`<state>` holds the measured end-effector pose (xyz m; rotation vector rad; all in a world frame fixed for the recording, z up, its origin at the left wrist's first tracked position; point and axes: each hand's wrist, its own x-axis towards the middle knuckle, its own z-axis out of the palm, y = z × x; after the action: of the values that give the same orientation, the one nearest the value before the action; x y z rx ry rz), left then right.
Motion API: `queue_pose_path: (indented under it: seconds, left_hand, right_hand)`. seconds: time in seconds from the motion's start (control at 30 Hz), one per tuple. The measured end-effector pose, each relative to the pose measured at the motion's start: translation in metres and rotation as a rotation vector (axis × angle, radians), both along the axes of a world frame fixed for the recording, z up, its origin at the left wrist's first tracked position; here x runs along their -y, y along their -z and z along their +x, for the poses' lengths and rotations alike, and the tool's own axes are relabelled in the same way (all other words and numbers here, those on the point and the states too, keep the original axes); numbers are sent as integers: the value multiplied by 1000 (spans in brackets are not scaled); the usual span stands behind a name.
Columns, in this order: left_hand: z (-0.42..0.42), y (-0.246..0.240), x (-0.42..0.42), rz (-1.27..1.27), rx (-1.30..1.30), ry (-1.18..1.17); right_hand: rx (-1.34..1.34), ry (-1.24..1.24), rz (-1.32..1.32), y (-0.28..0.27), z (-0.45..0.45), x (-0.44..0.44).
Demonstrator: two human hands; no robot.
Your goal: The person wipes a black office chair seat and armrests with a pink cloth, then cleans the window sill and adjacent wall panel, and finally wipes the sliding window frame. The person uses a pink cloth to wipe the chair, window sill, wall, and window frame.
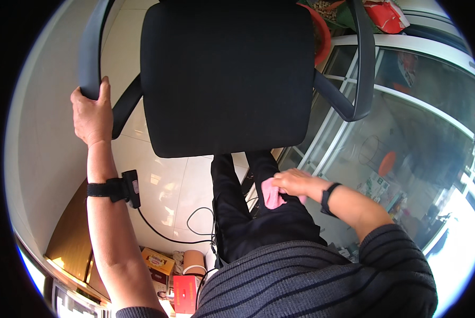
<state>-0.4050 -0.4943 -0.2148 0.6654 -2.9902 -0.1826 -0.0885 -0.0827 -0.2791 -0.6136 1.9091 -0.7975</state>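
Observation:
A black office chair stands before me, its padded seat (229,79) facing up and an armrest on either side. My left hand (92,113) grips the near end of the left armrest (89,51), thumb on its inner side. Over my right thigh, my right hand (295,183) holds a crumpled pink cloth (272,194), which hangs below the fingers. The right armrest (364,71) has no hand on it. A cabled black device (131,189) is strapped to my left forearm, and a black band (328,199) circles my right wrist.
Glass sliding doors with white frames (341,111) stand on the right. A red tub (321,35) is behind the chair's right side. A red box (185,294), a yellow box (158,260) and a brown cylindrical container (194,261) sit at lower left. A black cable (162,238) runs to my waist.

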Motion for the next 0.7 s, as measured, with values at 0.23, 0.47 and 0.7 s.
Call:
queue_pose_path:
  seconds: [0.23, 0.47, 0.7]
  left_hand:
    - [0, 2, -2, 44, -30, 49]
    - [43, -18, 13, 466, 4, 151]
    - [215, 34, 64, 611, 455, 143]
  right_hand:
    - [91, 692, 248, -53, -10, -8]
    - [128, 905, 148, -59, -20, 6]
    - [48, 855, -1, -87, -46, 32]
